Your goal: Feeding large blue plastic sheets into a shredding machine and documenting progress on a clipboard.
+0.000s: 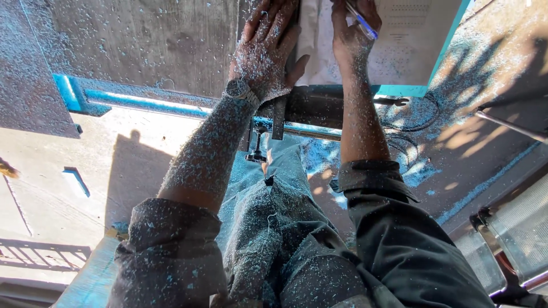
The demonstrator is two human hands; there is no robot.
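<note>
My left hand (267, 48) lies flat, fingers spread, pressing on a white panel (411, 40) and the grey surface beside it at the top of the view. A watch sits on that wrist. My right hand (353, 28) is closed around a blue pen (361, 21) whose tip rests on the white panel. The panel has a teal edge (402, 90) and lies on a dark workbench. Both forearms and my rolled dark sleeves are coated in pale blue sawdust. My fingertips are cut off by the top of the frame.
A blue metal rail (137, 104) runs along the bench edge, with a dark clamp (257, 148) hanging below it. Blue shavings cover the floor (422, 171). A metal frame with mesh (514, 228) stands at the lower right. Sunlit concrete (51, 194) lies to the left.
</note>
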